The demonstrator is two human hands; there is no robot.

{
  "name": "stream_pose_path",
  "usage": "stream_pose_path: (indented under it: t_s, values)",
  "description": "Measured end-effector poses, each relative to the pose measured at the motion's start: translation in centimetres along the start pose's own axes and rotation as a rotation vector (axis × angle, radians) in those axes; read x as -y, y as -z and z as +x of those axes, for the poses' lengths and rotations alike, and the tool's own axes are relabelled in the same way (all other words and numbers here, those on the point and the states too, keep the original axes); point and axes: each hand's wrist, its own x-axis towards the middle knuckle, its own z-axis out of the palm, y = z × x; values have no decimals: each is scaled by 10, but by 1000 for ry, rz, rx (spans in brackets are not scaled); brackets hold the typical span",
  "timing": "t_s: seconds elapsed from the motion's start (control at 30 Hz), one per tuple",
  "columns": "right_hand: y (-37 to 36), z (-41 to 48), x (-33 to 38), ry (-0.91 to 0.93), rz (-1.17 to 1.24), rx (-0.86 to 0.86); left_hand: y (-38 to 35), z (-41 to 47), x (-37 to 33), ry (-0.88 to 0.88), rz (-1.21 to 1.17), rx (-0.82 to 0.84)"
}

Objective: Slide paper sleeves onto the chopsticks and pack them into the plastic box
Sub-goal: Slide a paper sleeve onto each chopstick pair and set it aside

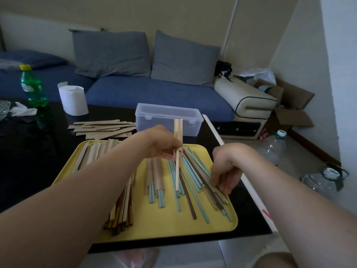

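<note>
The left hand (166, 147) pinches a paper sleeve (178, 132) standing up, with one tan chopstick (177, 175) hanging out under it. The plastic box (168, 117) sits just past that hand. The right hand (226, 167) curls its fingers on the loose chopsticks (195, 176), but a grip cannot be told. It should pick a matching tan stick and slide it in straight. The green bottle (32, 88) has a label too small to read.

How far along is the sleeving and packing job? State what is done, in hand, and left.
Done: a few sleeved chopsticks lie on the yellow tray. In hand: the left hand holds a paper sleeve with one chopstick in it; the right hand reaches among the loose chopsticks. Left: those, the stack of empty sleeves, and the packing; the plastic box is closed.
</note>
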Motion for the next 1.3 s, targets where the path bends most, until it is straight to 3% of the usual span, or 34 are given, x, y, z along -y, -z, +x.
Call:
stream_pose_path:
  t_s: [0.6,0.77,0.97,1.13,1.3]
  values:
    - [-8,13,8,-91,-59,97,-10,4,2,-57,9,18]
    - [3,-1,7,36,91,137,-4,3,5,-50,-48,-12]
    - [5,-13,12,293,406,203,8,8,12,-22,-158,-214]
    - [1,-14,18,495,350,305,14,7,9,-21,-259,-357]
    - [-2,-16,22,486,190,435,21,7,5,-33,-390,-475]
